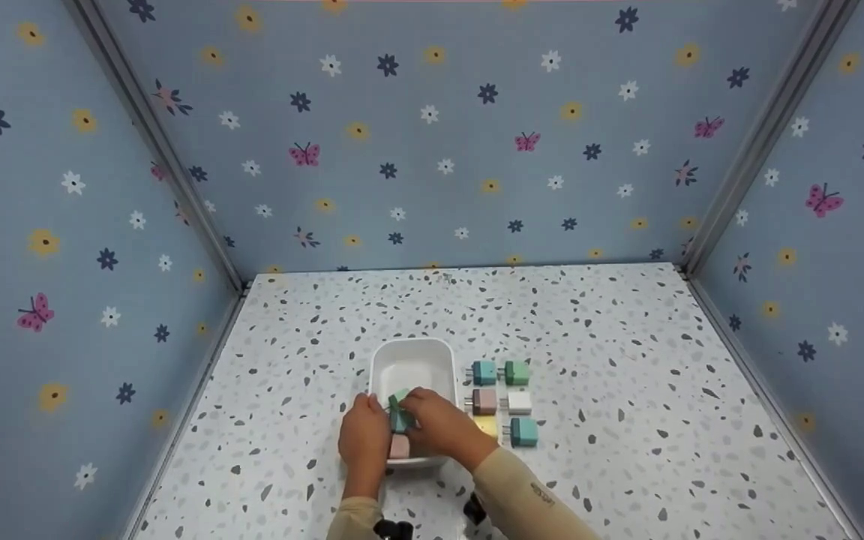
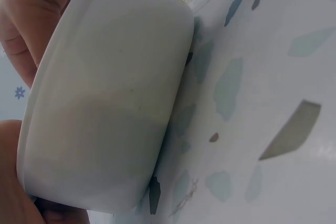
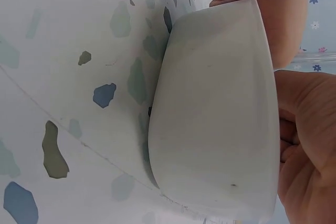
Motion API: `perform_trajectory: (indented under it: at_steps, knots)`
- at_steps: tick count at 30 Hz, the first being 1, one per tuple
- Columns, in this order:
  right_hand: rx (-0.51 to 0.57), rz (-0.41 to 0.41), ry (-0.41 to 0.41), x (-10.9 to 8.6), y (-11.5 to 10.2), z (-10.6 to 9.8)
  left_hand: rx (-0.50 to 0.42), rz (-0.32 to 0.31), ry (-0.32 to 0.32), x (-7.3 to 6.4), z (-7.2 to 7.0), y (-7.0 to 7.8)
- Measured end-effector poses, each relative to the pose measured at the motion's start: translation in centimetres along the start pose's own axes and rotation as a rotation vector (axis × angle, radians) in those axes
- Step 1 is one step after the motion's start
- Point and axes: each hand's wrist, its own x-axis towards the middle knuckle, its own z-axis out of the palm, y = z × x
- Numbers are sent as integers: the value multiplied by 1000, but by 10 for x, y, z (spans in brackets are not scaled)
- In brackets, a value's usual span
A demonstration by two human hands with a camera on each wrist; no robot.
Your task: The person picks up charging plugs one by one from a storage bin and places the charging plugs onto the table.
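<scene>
A white plastic tub [image 1: 413, 351] stands on the table, with a few plug-in chargers in its near half. My right hand [image 1: 439, 427] reaches over its right side and pinches a green charger [image 1: 400, 397]. Below that lie a teal charger [image 1: 399, 423] and a pink charger [image 1: 399, 448], partly covered by the hands. My left hand [image 1: 363, 435] is at the tub's left rim, fingers beside the green charger; whether they grip anything is hidden. Both wrist views show mostly the tub's outer wall [image 2: 110, 93], with parts of the hands beyond the rim.
Right of the tub, several chargers stand in two columns: teal [image 1: 484, 373], green [image 1: 517, 373], pink [image 1: 484, 401], white [image 1: 519, 403], yellow [image 1: 487, 427] and another teal one [image 1: 524, 432]. Flower-patterned walls [image 1: 432, 150] enclose the speckled table [image 1: 604, 360] at the back and sides.
</scene>
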Motion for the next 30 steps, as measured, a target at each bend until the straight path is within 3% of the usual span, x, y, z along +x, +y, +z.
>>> perform_trajectory:
  at_steps: [9, 21, 30]
  knots:
    - [36, -28, -29, 4, -1, 0, 0, 0, 9, -2, -1, 2]
    - [6, -17, -68, 9, -3, -2, -8, 8, 26, -1, 0, 1]
    - [-15, -56, -36, 9, 3, 3, -8, 16, 26, 0, 1, -1]
